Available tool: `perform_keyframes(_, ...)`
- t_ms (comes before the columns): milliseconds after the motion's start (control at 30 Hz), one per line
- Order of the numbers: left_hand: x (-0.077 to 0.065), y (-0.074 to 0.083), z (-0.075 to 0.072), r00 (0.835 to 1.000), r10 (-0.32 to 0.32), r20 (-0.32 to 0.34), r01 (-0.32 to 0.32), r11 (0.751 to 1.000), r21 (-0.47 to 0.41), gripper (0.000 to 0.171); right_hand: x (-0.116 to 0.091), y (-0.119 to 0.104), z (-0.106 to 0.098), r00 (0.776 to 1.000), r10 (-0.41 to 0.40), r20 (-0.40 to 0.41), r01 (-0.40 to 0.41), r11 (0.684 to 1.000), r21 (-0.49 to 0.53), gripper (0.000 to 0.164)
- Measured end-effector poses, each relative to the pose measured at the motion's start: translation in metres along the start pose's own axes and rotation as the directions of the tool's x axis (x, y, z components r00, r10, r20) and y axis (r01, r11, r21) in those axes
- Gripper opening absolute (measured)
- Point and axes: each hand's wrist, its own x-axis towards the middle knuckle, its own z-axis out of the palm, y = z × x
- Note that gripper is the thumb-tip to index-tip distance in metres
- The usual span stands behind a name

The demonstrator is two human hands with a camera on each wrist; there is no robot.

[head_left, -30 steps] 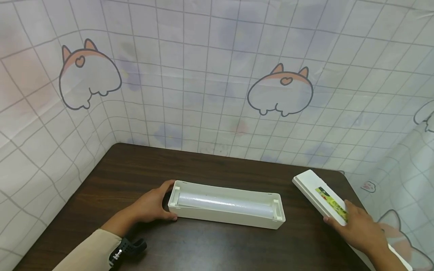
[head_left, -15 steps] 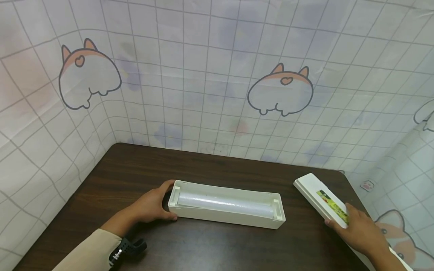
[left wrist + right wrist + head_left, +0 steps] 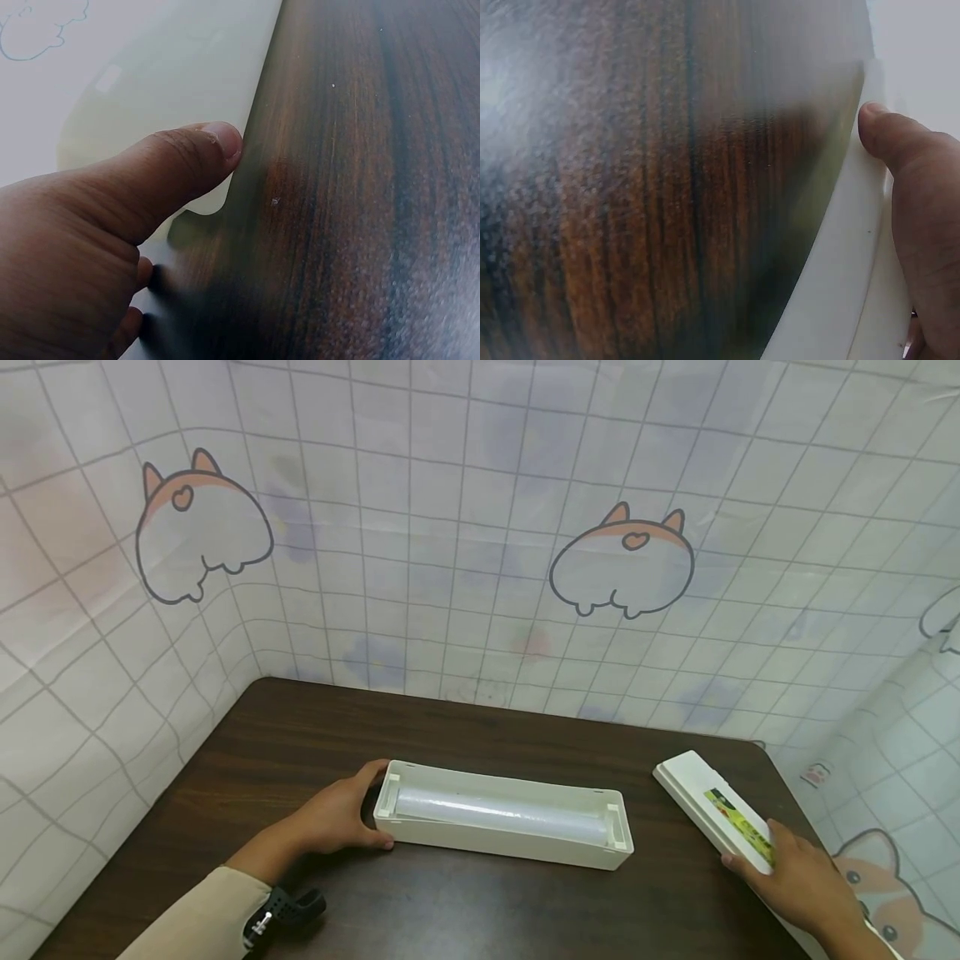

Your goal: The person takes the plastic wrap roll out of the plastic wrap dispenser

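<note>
A long cream plastic wrap dispenser box [image 3: 502, 850] lies with its top uncovered on the dark table. Inside it rests a shiny roll of plastic wrap [image 3: 498, 812]. My left hand [image 3: 341, 814] grips the box's left end, thumb on the near side and fingers behind. In the left wrist view the thumb presses the box wall [image 3: 202, 67] close to the tabletop. Over at the right, my right hand [image 3: 806, 881] holds the long white lid [image 3: 690, 777], which carries a yellow-green label. The right wrist view has the thumb along the lid's side [image 3: 840, 247]; the other fingers are mostly hidden.
The dark wood-grain table [image 3: 480, 910] has rounded far corners. A white grid-patterned curtain [image 3: 480, 527] with corgi drawings hangs behind it and at both sides. A black watch [image 3: 281, 914] sits on the left wrist below a beige sleeve [image 3: 206, 918].
My right hand and the lid have shifted slightly toward the near right. The left hand and the box keep their places, apart from a tiny shift of the whole view.
</note>
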Motion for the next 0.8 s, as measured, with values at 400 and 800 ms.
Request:
perform_keyframes(400,0.0014,-0.0011,0.0006,1.0,0.009,0.0,-0.009,1.0,-0.001,0.114,-0.0014,0.0051,0.0057,0.999,0.008,0.044,-0.01,1.0,0.029,0.111)
perform_keyframes(800,0.0009,-0.0023,0.0015,1.0,0.03,0.006,-0.03,1.0,0.003,0.115,-0.0011,0.0051,0.0081,0.999,0.002,0.045,-0.004,0.999,0.04,0.107)
